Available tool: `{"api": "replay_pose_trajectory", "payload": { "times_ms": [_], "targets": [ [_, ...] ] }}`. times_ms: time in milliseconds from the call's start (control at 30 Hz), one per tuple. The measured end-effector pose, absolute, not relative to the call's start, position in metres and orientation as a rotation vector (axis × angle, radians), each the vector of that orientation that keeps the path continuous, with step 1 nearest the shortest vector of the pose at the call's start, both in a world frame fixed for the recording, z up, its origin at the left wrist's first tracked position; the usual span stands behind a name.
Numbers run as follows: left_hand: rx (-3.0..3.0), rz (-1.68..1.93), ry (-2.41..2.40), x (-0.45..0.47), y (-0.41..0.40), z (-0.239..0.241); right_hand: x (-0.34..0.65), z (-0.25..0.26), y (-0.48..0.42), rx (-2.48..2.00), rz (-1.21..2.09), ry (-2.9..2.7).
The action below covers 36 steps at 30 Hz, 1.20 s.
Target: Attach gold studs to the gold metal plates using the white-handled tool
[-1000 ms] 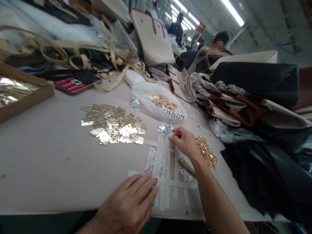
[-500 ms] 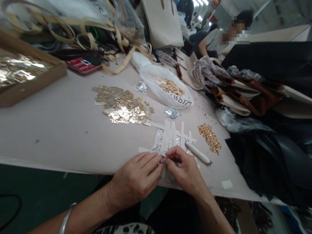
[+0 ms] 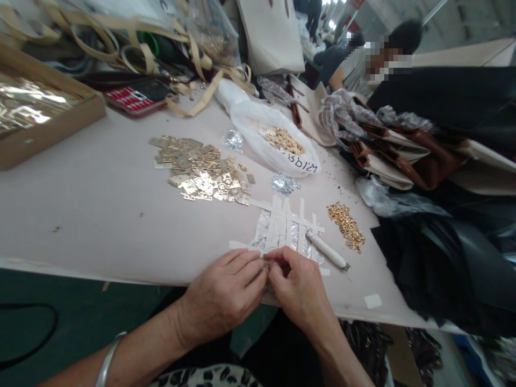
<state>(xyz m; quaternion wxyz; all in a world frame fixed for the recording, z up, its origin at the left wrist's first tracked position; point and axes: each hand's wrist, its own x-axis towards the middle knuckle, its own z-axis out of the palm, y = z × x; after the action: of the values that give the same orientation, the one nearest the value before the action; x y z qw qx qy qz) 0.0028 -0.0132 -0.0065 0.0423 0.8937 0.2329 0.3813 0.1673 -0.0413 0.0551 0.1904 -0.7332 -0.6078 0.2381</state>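
"At the near edge of the bench, what is held?"

"A small piece, largely hidden, is pinched between the fingertips of the left hand and the right hand; each grip is closed on it."

"What is arranged beyond?"

"Pale strips are crossed just ahead; a white tool is laid at their right, gold fittings farther right, metal plates farther left."

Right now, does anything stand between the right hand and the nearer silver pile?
Nothing upright: the line from the right hand to the nearer silver pile crosses only the tape strips, which look flat on the table. The white tool lies right of that line.
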Motion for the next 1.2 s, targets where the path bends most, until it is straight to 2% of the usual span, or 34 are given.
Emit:
{"api": "replay_pose_trajectory", "payload": {
  "times_ms": [100,300,700,767,900,967,1200],
  "targets": [
    [2.731,1.168,0.714,0.003,-0.013,-0.006,0.168,0.055,-0.04,-2.058,0.674,-1.694],
    [2.751,1.147,0.722,0.002,-0.013,-0.004,0.177,0.049,-0.036,-1.999,0.9,-1.444],
    [2.764,1.128,0.697,0.002,-0.013,-0.007,0.171,0.059,-0.036,-2.101,0.72,-1.701],
    [2.765,1.133,0.697,0.002,-0.012,-0.005,0.185,0.058,-0.034,-2.054,0.633,-1.715],
    [2.695,1.16,0.713,0.0,-0.012,-0.001,0.233,0.05,-0.03,-2.061,0.096,-1.773],
    [2.661,1.118,0.723,-0.001,-0.012,0.001,0.256,0.041,-0.029,-2.088,-0.044,-1.83],
    [2.718,0.959,0.68,-0.004,-0.009,0.006,0.274,0.031,-0.036,-2.095,0.088,-1.712]
  ]
}}
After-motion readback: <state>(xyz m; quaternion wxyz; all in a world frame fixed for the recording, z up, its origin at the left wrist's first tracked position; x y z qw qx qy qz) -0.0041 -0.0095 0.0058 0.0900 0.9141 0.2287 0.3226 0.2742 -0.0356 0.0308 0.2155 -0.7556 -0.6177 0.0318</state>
